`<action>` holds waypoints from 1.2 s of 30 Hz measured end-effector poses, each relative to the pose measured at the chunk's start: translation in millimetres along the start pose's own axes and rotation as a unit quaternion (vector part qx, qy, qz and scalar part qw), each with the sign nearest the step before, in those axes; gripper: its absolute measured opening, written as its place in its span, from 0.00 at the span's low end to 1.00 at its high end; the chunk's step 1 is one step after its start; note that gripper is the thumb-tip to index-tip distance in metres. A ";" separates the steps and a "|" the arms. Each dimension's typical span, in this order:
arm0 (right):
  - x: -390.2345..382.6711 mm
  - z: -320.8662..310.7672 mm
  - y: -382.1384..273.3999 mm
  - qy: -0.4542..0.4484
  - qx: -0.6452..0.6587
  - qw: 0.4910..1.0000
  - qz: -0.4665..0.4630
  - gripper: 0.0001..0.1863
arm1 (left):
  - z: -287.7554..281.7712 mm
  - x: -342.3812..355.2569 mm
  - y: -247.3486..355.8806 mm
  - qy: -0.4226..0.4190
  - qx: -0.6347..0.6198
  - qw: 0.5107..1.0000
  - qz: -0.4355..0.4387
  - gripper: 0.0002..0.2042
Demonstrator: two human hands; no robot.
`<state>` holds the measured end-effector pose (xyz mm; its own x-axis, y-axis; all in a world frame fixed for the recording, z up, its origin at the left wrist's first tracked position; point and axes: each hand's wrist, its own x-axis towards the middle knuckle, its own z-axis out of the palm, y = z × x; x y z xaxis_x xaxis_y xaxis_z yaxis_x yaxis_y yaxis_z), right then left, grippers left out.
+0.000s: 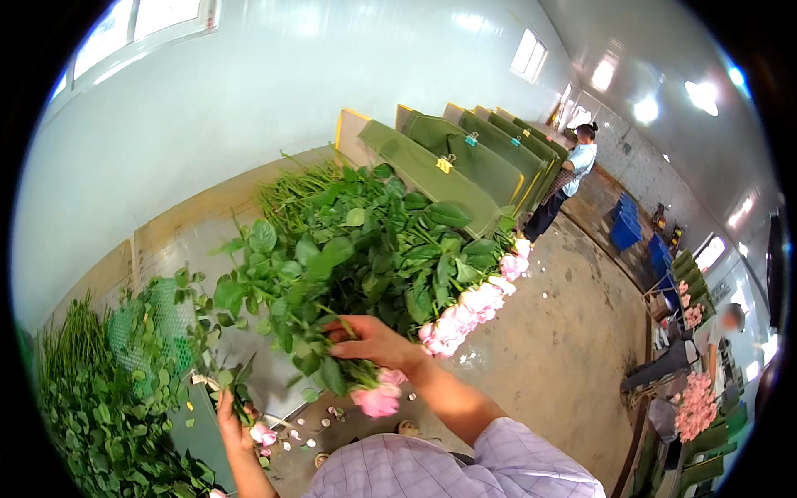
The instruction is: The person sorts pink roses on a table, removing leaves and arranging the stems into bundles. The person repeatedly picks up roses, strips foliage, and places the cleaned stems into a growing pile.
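The right forearm comes in from the near right and reaches far and left, its elbow bent outside a checked sleeve. The right hand points left with its back mostly upward, fingers and thumb curled around a bunch of roses; the pink blooms hang on the near side of the wrist, and leafy stems spread far and left. The left forearm rises from the near edge, more upright. The left hand is narrow, its fingers closed about a leafy rose, the pale pink bloom just right of the hand; the exact finger grip is partly hidden.

Beyond the right hand lies a large heap of roses, blooms facing right. To the left are more leafy stems and green netting. Green padded boards stand farther off, near another person.
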<state>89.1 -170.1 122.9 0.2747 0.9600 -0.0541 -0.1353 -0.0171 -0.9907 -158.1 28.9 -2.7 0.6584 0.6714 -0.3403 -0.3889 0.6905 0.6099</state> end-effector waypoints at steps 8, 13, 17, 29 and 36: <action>-161.8 -160.7 -112.8 0.117 -0.067 0.981 -0.138 0.27 | 118.1 -34.5 -37.8 0.002 0.164 0.976 0.141 0.10; -182.4 -308.3 -157.3 0.111 -0.167 0.966 -0.161 0.15 | 246.2 -30.4 -114.0 -0.031 0.176 0.968 0.177 0.11; -159.1 -402.0 -151.8 0.002 -0.288 0.957 -0.039 0.10 | 353.4 -43.2 -150.2 -0.128 0.185 0.964 0.145 0.15; -143.7 -436.4 -119.4 0.122 0.011 0.959 -0.254 0.25 | 538.1 -24.4 -260.2 -0.224 0.224 0.938 0.143 0.20; -136.8 -458.5 -93.0 0.073 0.025 0.951 -0.300 0.21 | 566.3 13.2 -299.9 -0.208 0.240 0.937 0.143 0.19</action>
<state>500.5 -427.9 165.0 0.4450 0.7440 0.4985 0.0434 0.5380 -0.8418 332.2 -321.8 215.3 0.8046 0.5784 0.1343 -0.3188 0.2301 0.9195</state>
